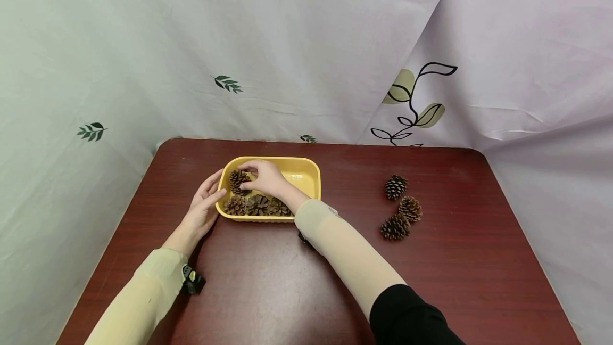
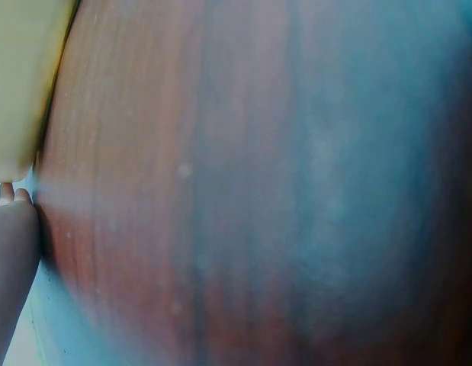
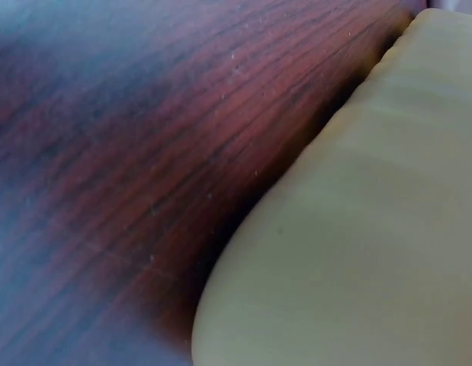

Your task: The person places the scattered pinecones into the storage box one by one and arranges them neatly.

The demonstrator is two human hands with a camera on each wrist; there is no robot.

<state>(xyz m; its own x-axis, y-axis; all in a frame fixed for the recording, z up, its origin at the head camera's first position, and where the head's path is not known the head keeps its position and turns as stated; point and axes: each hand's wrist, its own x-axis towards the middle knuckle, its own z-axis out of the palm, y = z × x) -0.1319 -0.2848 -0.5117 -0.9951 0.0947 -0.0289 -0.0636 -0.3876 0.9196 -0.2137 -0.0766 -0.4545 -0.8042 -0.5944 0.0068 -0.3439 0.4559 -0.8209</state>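
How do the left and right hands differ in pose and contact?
Position: the left hand is outside the yellow tray, against its left end; the right hand reaches over the rim into it.
Contact: the left hand touches the tray and holds no pine cone; the right hand grips a pine cone.
Shared: both bare.

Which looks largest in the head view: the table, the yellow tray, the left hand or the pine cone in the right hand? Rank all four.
1. Table
2. Yellow tray
3. Left hand
4. Pine cone in the right hand; it's partly covered, but what shows is clearly smallest.
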